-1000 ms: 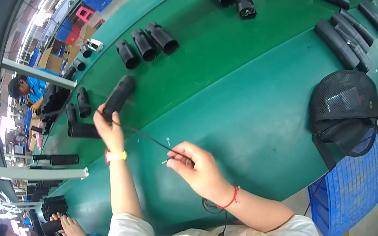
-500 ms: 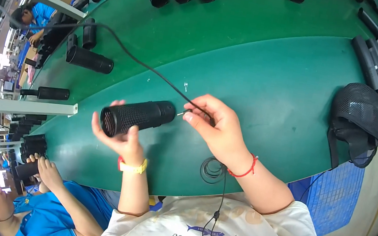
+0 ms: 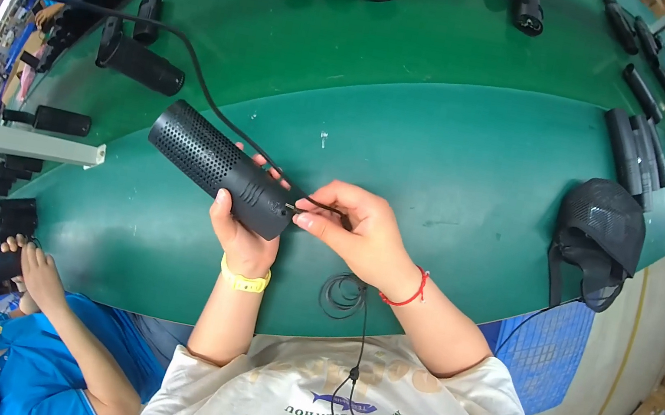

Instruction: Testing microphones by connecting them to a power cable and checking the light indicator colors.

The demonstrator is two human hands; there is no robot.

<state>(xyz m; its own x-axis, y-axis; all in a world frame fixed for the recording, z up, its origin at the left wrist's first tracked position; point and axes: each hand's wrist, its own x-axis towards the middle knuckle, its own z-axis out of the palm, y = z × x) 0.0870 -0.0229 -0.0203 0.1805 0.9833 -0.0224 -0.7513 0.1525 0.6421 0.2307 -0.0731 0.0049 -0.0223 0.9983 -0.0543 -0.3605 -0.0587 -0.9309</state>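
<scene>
Head: left hand [image 3: 245, 241] around cylinder [image 3: 213, 158]

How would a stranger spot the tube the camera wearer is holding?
Find the long green bench, then the left hand with the yellow wristband. It holds a black tube, its far part dotted with holes. Unlike the other dark tubes, it has the right hand holding a black cable by its near end.

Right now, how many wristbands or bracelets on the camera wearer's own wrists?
2: a flat yellow wristband just behind the left hand, and a thin red cord bracelet just behind the right hand. Others may be hidden underneath.
</scene>
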